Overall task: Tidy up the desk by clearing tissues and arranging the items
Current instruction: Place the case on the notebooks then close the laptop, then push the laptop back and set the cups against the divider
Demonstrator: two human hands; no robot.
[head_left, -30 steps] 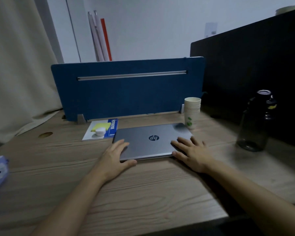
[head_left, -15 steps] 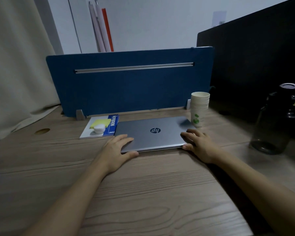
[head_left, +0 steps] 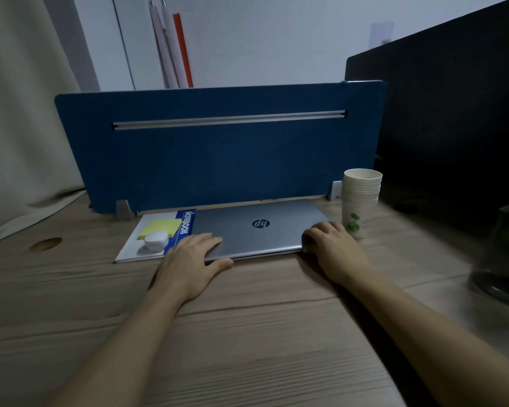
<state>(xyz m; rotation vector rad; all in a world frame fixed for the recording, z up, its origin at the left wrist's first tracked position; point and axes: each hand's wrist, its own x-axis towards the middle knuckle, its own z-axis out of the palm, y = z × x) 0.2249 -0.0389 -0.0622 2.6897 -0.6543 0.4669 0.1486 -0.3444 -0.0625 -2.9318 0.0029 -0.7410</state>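
Observation:
A closed silver laptop (head_left: 259,227) lies flat on the wooden desk (head_left: 247,333), its back edge close to the blue divider panel (head_left: 218,160). My left hand (head_left: 190,259) grips its front left corner, fingers on the lid and thumb on the front edge. My right hand (head_left: 332,248) holds its front right corner. A notebook (head_left: 147,239) with a blue spine lies just left of the laptop, carrying a yellow sticky pad (head_left: 159,227) and a small white round case (head_left: 156,241). No tissues are visible.
A stack of paper cups (head_left: 360,201) stands right beside the laptop's right edge, near my right hand. A dark bottle (head_left: 503,259) stands at the far right. A black partition (head_left: 453,127) walls the right side; a curtain (head_left: 21,127) hangs left.
The laptop has slid away from me toward the blue panel with both hands on it. The view has moved closer, and the blue-white object at the left edge has left the frame.

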